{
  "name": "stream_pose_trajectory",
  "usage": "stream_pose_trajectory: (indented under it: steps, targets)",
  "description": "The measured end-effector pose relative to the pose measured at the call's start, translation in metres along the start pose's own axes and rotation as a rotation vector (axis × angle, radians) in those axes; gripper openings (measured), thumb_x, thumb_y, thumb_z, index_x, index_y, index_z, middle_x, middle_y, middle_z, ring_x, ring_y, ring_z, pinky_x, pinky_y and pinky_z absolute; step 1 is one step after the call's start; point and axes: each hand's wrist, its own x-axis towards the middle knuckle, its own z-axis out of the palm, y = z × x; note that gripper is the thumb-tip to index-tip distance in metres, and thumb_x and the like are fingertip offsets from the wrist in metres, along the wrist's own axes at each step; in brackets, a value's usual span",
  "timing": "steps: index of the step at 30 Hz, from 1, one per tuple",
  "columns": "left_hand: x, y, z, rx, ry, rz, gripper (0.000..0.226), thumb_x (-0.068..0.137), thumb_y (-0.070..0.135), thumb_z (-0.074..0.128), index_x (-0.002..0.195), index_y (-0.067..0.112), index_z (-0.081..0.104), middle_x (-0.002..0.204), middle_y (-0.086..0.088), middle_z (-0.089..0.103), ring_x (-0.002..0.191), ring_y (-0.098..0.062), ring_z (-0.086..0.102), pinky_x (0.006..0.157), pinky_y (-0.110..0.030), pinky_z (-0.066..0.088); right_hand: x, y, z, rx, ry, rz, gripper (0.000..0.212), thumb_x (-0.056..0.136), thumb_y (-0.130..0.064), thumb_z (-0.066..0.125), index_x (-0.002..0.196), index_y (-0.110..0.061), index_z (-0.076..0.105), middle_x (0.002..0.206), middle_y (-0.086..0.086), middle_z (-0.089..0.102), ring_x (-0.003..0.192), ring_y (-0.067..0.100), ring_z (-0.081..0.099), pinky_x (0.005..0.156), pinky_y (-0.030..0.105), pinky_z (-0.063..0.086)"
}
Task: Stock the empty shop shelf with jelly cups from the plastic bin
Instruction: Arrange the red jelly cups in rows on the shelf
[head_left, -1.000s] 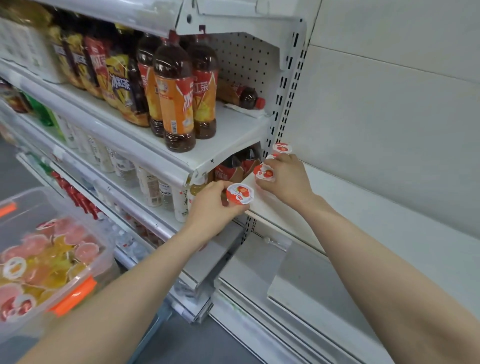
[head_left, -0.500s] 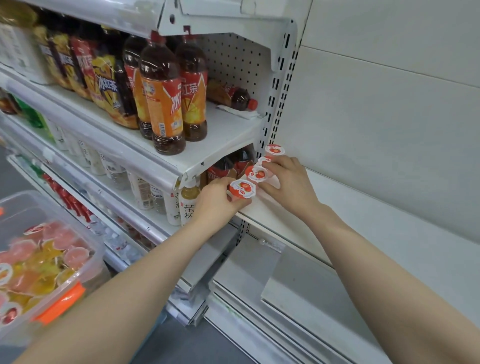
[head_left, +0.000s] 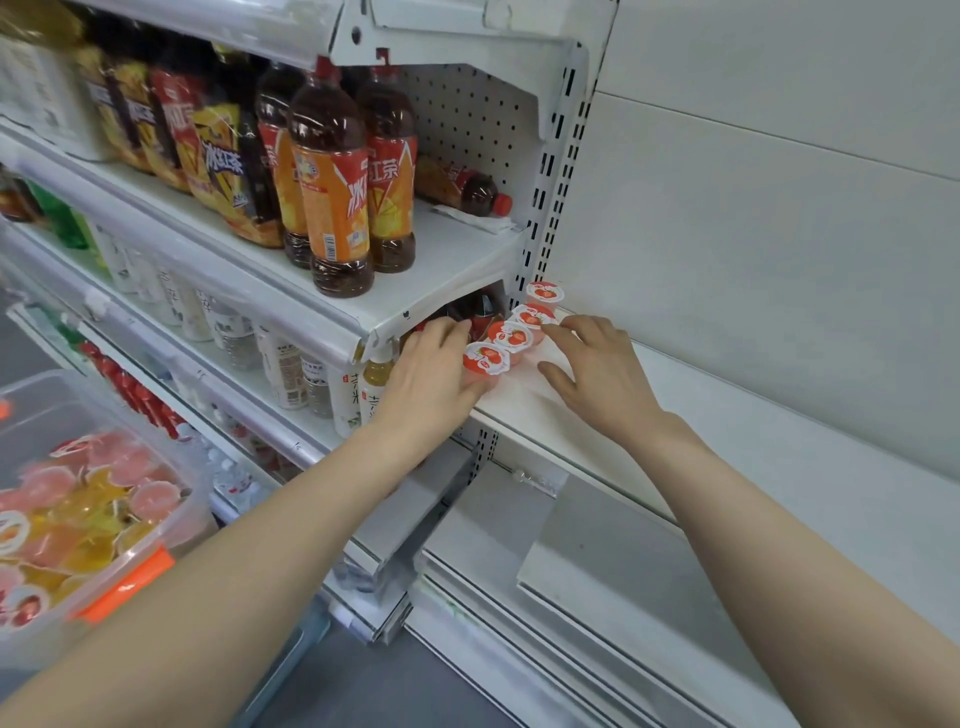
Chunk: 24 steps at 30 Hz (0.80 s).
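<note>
Four jelly cups (head_left: 511, 335) with red-and-white lids stand in a slanting row at the left end of the white shelf (head_left: 727, 415), from its front edge back to the slotted upright. The left hand (head_left: 431, 374) lies along the row's left side with its fingers nearly straight, touching the nearest cup (its thumb is partly hidden there). The right hand (head_left: 597, 374) hovers on the other side, fingers spread and loosely bent, one fingertip just beside a cup. The plastic bin (head_left: 197, 493), lower left, holds more pink and yellow cups. Tea bottles (head_left: 332, 171) stand on the neighbouring shelf above.
</note>
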Motion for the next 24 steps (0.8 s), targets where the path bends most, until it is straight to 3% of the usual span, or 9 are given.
stream_pose_trajectory:
  steps: [7, 13, 18, 24]
  targets:
    - [-0.035, -0.017, -0.033, 0.056, -0.015, 0.217, 0.064, 0.09, 0.038, 0.062, 0.145, 0.013, 0.039, 0.141, -0.004, 0.043, 0.127, -0.023, 0.042, 0.105, -0.034, 0.037, -0.038, -0.042, -0.023, -0.036, 0.063, 0.041, 0.047, 0.09, -0.037, 0.055, 0.128, -0.01, 0.06, 0.119, 0.013, 0.063, 0.11, 0.037, 0.057, 0.088, 0.046, 0.045]
    - [-0.086, -0.062, -0.073, 0.093, -0.026, 0.341, 0.062, 0.09, 0.036, 0.062, 0.142, 0.011, 0.042, 0.137, -0.006, 0.049, 0.124, -0.024, 0.046, 0.103, -0.036, 0.04, -0.082, -0.119, -0.031, -0.069, 0.065, 0.054, 0.053, 0.089, -0.044, 0.043, 0.124, -0.009, 0.061, 0.116, 0.013, 0.062, 0.105, 0.036, 0.058, 0.084, 0.045, 0.046]
    - [-0.129, -0.133, -0.101, 0.147, -0.048, 0.344, 0.059, 0.087, 0.034, 0.066, 0.138, 0.011, 0.048, 0.133, -0.008, 0.053, 0.119, -0.03, 0.05, 0.097, -0.041, 0.043, -0.103, -0.195, -0.018, -0.081, 0.011, 0.027, 0.052, 0.09, -0.044, 0.044, 0.125, -0.008, 0.06, 0.117, 0.011, 0.061, 0.106, 0.034, 0.057, 0.085, 0.044, 0.045]
    - [-0.184, -0.233, -0.128, 0.2, -0.091, 0.193, 0.057, 0.084, 0.031, 0.07, 0.134, 0.009, 0.054, 0.126, -0.012, 0.058, 0.113, -0.034, 0.053, 0.096, -0.044, 0.043, -0.104, -0.292, 0.02, -0.008, -0.053, -0.053, 0.053, 0.091, -0.046, 0.042, 0.127, -0.011, 0.059, 0.118, 0.009, 0.06, 0.106, 0.032, 0.056, 0.083, 0.04, 0.044]
